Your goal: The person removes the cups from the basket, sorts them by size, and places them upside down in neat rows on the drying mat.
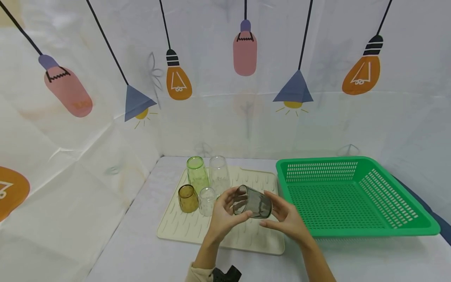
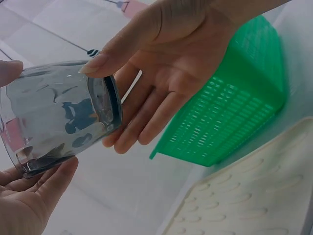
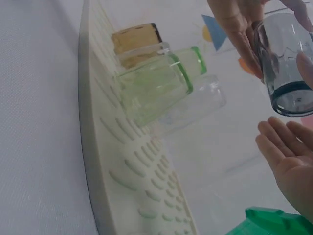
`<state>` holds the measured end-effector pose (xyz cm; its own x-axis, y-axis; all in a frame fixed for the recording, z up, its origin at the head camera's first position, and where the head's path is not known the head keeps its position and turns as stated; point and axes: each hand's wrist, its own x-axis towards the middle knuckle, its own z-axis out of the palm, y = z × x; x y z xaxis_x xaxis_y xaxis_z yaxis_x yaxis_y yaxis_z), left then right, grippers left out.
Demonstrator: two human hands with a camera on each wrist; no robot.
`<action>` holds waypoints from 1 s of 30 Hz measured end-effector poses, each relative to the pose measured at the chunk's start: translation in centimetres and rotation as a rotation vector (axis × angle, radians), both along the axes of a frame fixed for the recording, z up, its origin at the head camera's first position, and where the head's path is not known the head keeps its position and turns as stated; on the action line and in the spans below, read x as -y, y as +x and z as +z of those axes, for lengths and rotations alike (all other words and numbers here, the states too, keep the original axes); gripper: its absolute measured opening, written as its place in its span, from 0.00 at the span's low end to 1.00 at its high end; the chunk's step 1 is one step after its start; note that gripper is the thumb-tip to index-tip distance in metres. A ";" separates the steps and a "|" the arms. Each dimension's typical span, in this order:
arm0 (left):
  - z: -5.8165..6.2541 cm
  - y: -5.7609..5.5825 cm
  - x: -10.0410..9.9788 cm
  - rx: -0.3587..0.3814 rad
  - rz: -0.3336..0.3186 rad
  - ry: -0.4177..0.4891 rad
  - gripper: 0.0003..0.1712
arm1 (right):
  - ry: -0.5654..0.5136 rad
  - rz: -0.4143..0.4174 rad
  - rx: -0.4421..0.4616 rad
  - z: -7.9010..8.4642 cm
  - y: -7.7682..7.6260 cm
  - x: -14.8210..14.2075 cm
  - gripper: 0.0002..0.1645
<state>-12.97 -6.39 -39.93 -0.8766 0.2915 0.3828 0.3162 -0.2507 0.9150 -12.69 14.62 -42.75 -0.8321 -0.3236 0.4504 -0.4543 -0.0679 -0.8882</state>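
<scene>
A smoky grey glass tumbler point(image 1: 258, 203) is held tilted on its side above the drying mat point(image 1: 253, 239). My left hand point(image 1: 223, 215) grips its rim end, thumb in front and fingers behind. Around the base end, my right hand point(image 1: 287, 219) has its fingers extended; in the right wrist view they stand apart from the glass. On the mat's left part stand an amber glass point(image 1: 188, 199), a small clear glass point(image 1: 207, 201), a tall green glass point(image 1: 197, 174) and a tall clear glass point(image 1: 219, 174). Another pale green glass point(image 3: 154, 90) shows in the right wrist view, mostly hidden in the head view.
To the right is a green perforated plastic basket point(image 1: 345, 203), its left wall close beside the mat. A white cloth point(image 1: 134, 250) covers the table. Behind hangs a white sheet point(image 1: 211, 125) printed with lamps and bulbs.
</scene>
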 end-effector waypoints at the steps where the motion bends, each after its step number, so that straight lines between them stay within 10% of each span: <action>1: -0.1 0.0 0.0 0.000 -0.007 0.010 0.41 | -0.002 0.002 0.010 0.0 0.0 0.1 0.47; 30: -0.7 0.3 0.3 0.172 -0.120 0.068 0.46 | -0.237 0.134 -0.002 0.5 0.4 1.2 0.39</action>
